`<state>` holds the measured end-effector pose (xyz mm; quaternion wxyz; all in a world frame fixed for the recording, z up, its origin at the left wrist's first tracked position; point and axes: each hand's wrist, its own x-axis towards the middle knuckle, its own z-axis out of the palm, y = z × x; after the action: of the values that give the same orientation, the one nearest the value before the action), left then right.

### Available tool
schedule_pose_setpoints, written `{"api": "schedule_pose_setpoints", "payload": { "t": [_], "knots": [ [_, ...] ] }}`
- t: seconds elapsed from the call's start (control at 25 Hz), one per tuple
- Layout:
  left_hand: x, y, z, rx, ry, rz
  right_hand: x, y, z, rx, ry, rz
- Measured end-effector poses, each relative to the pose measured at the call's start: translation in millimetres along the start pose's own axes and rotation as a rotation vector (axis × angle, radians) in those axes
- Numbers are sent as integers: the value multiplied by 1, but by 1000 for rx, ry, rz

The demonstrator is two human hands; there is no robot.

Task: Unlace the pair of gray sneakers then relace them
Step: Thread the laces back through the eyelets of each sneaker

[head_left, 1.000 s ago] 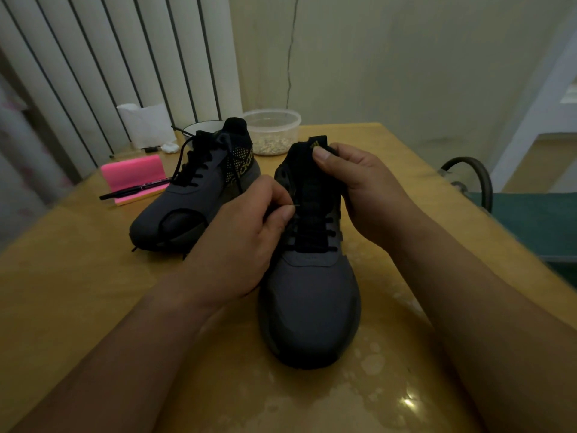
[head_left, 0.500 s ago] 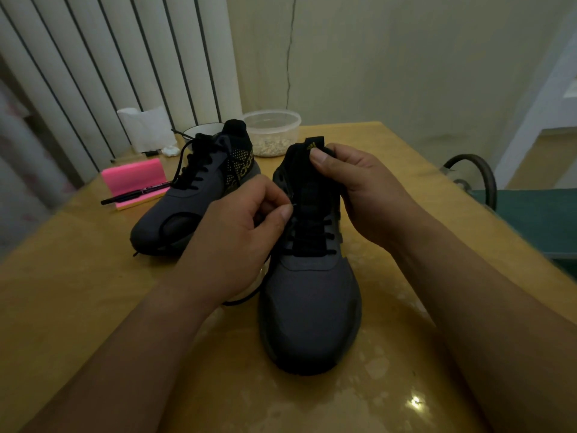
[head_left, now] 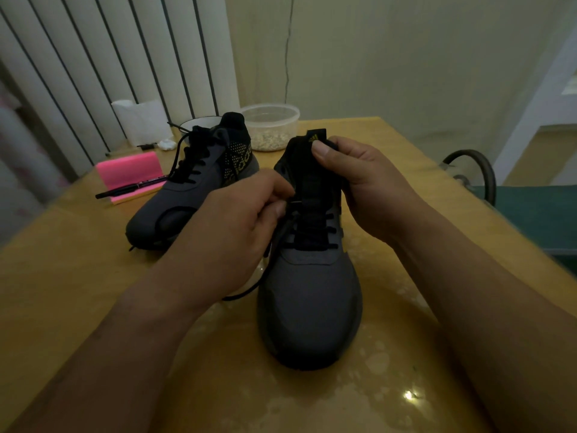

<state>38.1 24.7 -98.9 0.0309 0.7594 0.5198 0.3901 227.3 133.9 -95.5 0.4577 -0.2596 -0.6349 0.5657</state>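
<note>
Two gray sneakers with black laces stand on the yellow table. The near sneaker points its toe at me. My right hand grips its black tongue near the top, thumb beside the gold logo. My left hand pinches the tip of the black lace at an upper eyelet on the shoe's left side; a loop of that lace trails onto the table below my hand. The far sneaker sits behind at the left, laced, with loose lace ends.
A pink block with a black pen lies at the back left. Behind the shoes stand a clear tub of pale bits, a white bowl and white paper. A green chair is at the right edge.
My left hand has drawn the lace tip slightly toward the upper eyelet, and a slack loop of lace now lies on the table beneath it. The right hand keeps its hold on the tongue.
</note>
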Motion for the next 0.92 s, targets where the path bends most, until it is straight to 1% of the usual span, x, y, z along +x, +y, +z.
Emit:
{"api": "schedule_pose_setpoints", "payload": {
  "t": [0.24, 0.36, 0.48, 0.56, 0.68, 0.8, 0.92],
  "knots": [
    [0, 0, 3, 19, 71, -17, -1, -1, 1, -9, -11, -11],
    [1, 1, 6, -43, 51, -40, -1, -1, 1, -15, -10, -15],
    [1, 4, 6, -156, 51, -167, -1, -1, 1, -21, -17, -18],
    [2, 4, 6, -175, 76, -222, -1, -1, 2, -24, -20, -23],
    [1, 6, 5, -154, 72, -204, -1, -1, 2, -24, -24, -22],
    [-1, 7, 2, -136, 42, -168, -2, -2, 3, -9, -28, -21],
    [0, 6, -2, -147, 1, -173, -2, -2, 2, 4, -33, -24]
  ]
}}
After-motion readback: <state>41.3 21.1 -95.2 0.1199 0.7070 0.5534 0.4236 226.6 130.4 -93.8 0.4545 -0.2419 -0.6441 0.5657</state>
